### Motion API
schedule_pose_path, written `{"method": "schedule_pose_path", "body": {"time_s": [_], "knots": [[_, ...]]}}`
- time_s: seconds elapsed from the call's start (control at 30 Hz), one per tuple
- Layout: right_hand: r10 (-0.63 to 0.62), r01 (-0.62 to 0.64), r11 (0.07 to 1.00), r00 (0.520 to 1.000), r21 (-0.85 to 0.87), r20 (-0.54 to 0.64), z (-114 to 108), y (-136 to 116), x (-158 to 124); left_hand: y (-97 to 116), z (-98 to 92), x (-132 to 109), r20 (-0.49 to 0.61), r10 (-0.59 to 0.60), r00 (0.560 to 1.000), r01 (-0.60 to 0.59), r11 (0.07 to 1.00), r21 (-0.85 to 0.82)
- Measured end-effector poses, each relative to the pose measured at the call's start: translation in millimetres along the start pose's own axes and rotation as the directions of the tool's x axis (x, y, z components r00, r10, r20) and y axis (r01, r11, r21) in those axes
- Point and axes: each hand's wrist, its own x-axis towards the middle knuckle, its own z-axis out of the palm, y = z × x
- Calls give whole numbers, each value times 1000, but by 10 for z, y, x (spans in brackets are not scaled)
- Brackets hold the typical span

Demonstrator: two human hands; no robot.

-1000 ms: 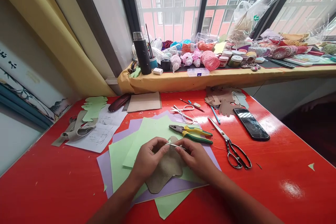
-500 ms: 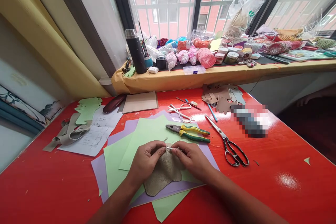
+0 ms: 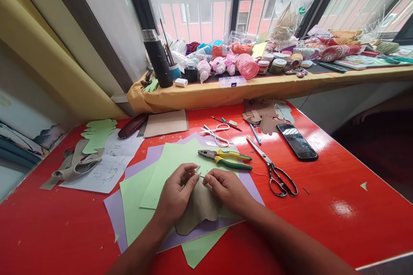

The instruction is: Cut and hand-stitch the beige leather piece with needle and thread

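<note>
My left hand [image 3: 177,191] pinches the top edge of a taupe piece of pebbled leather [image 3: 197,212] between thumb and fingers. A short thin metallic bit sticks up by its fingertips. Opposite it, my right hand [image 3: 230,189] is closed on a slim whitish rod [image 3: 200,175], whose tip meets the leather's edge at the left fingertips. The leather hangs in a fold over stacked green paper [image 3: 172,154] and purple paper [image 3: 112,210]. Just beyond my hands lie pliers [image 3: 224,159] with yellow-green handles. Large metal shears [image 3: 272,169] rest to the right.
White-handled scissors [image 3: 216,134], a pencil and a blue pen [image 3: 255,133] lie behind the pliers. A phone [image 3: 298,142] and brown leather scraps [image 3: 267,116] are farther right. At left are a marked paper sheet [image 3: 111,167] and grey strips [image 3: 74,167]. The sill holds a thermos [image 3: 158,60] and jars.
The view has shifted, so everything sits farther left and slightly higher. The leather's lower right part looks more folded. Both hands stay close together at its top edge, with the rod still in the right.
</note>
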Motion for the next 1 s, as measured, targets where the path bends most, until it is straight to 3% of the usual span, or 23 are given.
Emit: {"method": "schedule_pose_path", "body": {"time_s": [0.1,0.27,0.4,0.73,0.87,1.0], "knots": [[-56,51,991,998,-122,-33,-15,-35,-19,31,-41,-14,-80,17,997,-11,997,78],[-62,48,975,997,-217,-56,-18,-38,-18,69,-63,-41,34,61,998,-69,952,299],[-71,58,962,997,-267,-41,4,-56,-18,83,-35,-64,20,78,997,-80,929,362],[-113,106,922,994,-372,3,-18,-87,-69,97,-38,-19,-84,19,996,32,824,566],[-151,126,943,987,-308,-59,-105,-134,-88,70,-160,23,-182,-18,983,108,857,504],[-147,124,978,980,-166,-137,-142,-170,-84,102,-190,8,-43,-23,999,32,976,217]]}}
